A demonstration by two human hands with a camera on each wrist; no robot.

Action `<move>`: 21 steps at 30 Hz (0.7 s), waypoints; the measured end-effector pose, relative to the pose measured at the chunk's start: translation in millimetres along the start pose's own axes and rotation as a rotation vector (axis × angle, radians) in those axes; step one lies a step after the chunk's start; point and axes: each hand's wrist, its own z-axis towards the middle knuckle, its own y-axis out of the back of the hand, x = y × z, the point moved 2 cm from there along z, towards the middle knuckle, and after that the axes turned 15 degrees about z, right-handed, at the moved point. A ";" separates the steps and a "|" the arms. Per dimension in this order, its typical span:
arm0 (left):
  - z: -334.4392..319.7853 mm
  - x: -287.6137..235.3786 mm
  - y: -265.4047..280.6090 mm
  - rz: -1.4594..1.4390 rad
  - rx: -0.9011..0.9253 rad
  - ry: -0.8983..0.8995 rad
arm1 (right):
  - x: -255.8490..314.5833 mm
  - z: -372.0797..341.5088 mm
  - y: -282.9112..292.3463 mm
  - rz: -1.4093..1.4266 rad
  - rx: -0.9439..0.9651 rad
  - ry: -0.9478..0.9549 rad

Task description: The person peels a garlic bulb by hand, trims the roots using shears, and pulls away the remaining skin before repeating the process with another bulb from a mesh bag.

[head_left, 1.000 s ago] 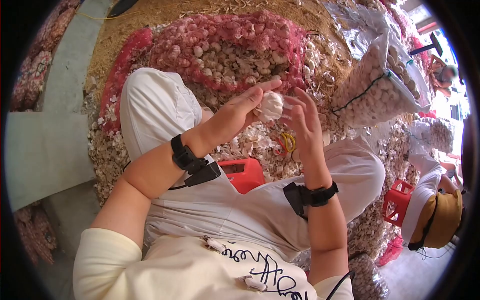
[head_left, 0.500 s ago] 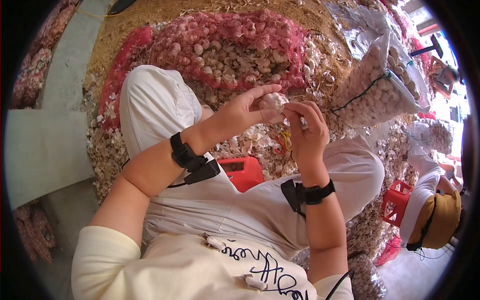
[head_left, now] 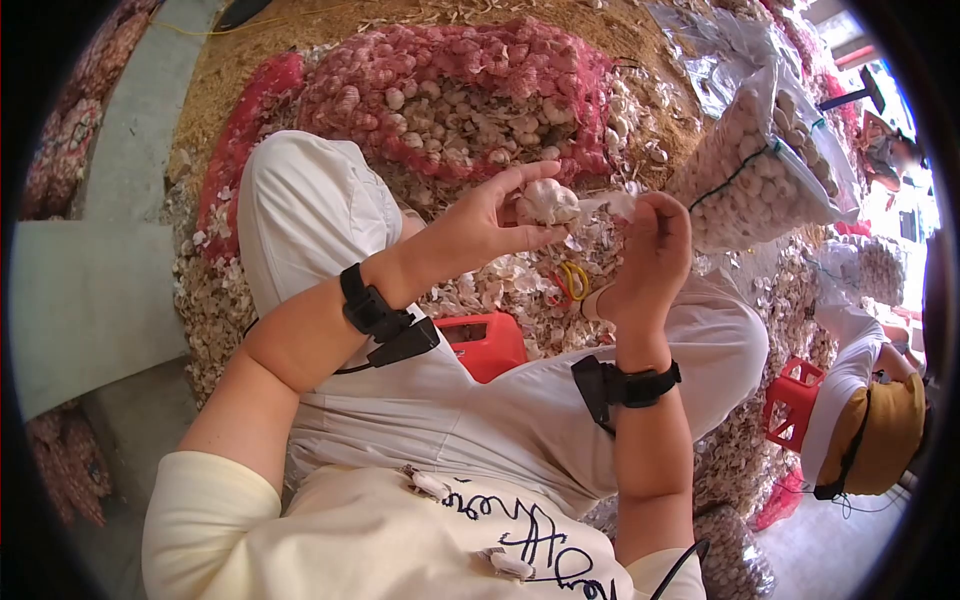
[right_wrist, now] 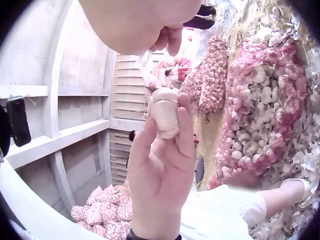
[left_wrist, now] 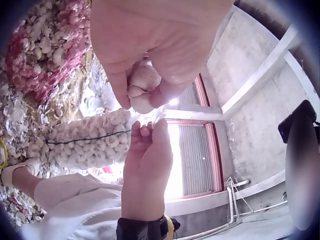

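Note:
My left hand [head_left: 490, 222] holds a white garlic bulb [head_left: 549, 203] between thumb and fingers, above the floor litter. Thin pale garlic skin [head_left: 606, 204] stretches from the bulb toward my right hand [head_left: 655, 250], whose curled fingertips pinch its far end. In the left wrist view the bulb [left_wrist: 144, 86] pokes out below the left hand's fingers, with the right hand [left_wrist: 146, 172] just beneath it. The right wrist view shows the bulb [right_wrist: 165, 112] upright in the left hand [right_wrist: 162, 185], its outer face smooth and pale.
Ahead lies a torn red mesh sack [head_left: 340, 95] full of garlic bulbs. A clear bag of bulbs [head_left: 740, 170] stands at right. Garlic skins [head_left: 470, 290] cover the floor around yellow-handled scissors [head_left: 575, 282]. A red stool [head_left: 490, 350] sits between the legs.
The right hand first stood open beside the bulb, then met it with its fingertips, and has now drawn off to the right with a strip of skin. The left hand keeps hold of the bulb.

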 end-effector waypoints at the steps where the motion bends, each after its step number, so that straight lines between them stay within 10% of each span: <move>1: 0.4 1.3 0.8 0.002 -0.009 -0.021 | -2.4 2.8 4.3 0.053 -0.045 -0.038; 6: -1.4 -3.5 2.4 0.060 -0.033 -0.025 | -2.9 13.3 16.5 0.229 -0.090 -0.063; 14: -3.1 -6.0 -0.2 0.115 -0.041 -0.121 | 0.3 -10.7 -16.1 0.094 0.447 -0.150; 21: -0.4 2.8 -2.2 0.200 -0.060 -0.175 | -1.0 -11.2 -13.8 0.047 0.324 -0.283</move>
